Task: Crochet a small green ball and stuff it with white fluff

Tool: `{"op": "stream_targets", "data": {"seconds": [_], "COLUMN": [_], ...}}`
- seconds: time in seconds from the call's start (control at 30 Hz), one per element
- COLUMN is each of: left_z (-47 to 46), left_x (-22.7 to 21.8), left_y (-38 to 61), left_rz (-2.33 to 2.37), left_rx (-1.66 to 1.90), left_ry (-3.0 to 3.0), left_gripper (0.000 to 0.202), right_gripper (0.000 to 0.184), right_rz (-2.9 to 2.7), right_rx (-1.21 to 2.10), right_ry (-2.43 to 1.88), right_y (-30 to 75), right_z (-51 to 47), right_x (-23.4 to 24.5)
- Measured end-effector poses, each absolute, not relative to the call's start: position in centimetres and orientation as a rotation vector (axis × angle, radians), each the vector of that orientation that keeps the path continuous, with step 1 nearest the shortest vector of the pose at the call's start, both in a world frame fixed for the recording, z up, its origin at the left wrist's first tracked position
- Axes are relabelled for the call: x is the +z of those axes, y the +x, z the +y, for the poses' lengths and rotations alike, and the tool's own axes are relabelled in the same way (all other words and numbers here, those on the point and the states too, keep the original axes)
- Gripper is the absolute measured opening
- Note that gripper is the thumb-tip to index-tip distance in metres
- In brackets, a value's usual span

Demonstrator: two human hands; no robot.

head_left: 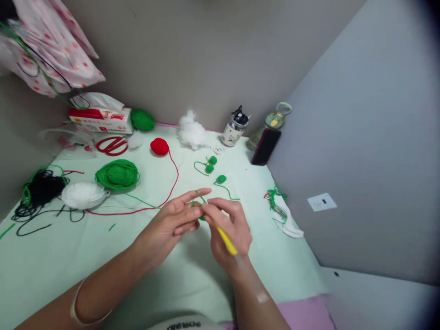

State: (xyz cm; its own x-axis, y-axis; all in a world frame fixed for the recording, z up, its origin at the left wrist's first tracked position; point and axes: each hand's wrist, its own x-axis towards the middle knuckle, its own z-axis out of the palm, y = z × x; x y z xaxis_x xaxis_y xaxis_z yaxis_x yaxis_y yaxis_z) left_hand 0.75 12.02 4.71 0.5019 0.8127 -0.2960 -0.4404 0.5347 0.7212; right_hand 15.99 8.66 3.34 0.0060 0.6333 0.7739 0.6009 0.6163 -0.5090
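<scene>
The right hand (232,224) has its fingers closed around a yellow hook (226,239). The left hand (173,221), half open with forefinger stretched out, pinches a small green piece (202,218) of yarn work above the desk (41,275), toward its front edge. Just beyond lie three small green balls (221,179). Leftward are a bundle of green yarn (117,175) and a red ball (160,146). Near the back edge sit white stuffing (191,131) and a pen cup (233,134); a phone (266,146) stands by the back right corner.
</scene>
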Motion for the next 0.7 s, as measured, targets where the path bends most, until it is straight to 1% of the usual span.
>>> {"op": "stream_targets", "data": {"seconds": [0.13, 0.2, 0.3, 0.37, 0.47, 0.53, 0.57, 0.63, 0.7], "left_z": [12.3, 12.2, 11.9, 11.7, 11.6, 11.7, 11.8, 12.1, 12.4], "left_x": [5.4, 5.7, 5.8, 5.6, 5.3, 5.1, 5.0, 4.9, 4.9], "left_y": [0.5, 0.5, 0.6, 0.7, 1.0, 1.1, 1.1, 1.0, 0.9], "left_rz": [0.698, 0.718, 0.765, 0.813, 0.836, 0.794, 0.760, 0.695, 0.675], "left_rx": [0.862, 0.851, 0.861, 0.902, 0.940, 0.899, 0.860, 0.803, 0.825], "left_ry": [0.598, 0.676, 0.783, 0.801, 0.744, 0.669, 0.625, 0.539, 0.500], "left_gripper": [0.040, 0.040, 0.039, 0.044, 0.050, 0.046, 0.043, 0.036, 0.032], "right_gripper": [0.025, 0.022, 0.020, 0.024, 0.034, 0.042, 0.044, 0.038, 0.027], "right_rz": [-1.226, -1.173, -1.271, -1.355, -1.548, -1.651, -1.655, -1.554, -1.345], "right_rx": [0.616, 0.752, 0.710, 0.598, 0.285, 0.102, 0.079, 0.208, 0.468], "right_ry": [-0.969, -0.947, -0.967, -0.990, -1.000, -0.980, -0.966, -0.974, -0.990], "right_y": [16.5, 16.5, 16.2, 15.8, 15.4, 15.5, 15.6, 16.0, 16.4], "right_z": [9.3, 9.6, 9.6, 9.3, 8.9, 8.9, 8.9, 9.1, 9.3], "right_x": [3.8, 3.9, 4.0, 3.9, 3.5, 3.3, 3.2, 3.2, 3.4]}}
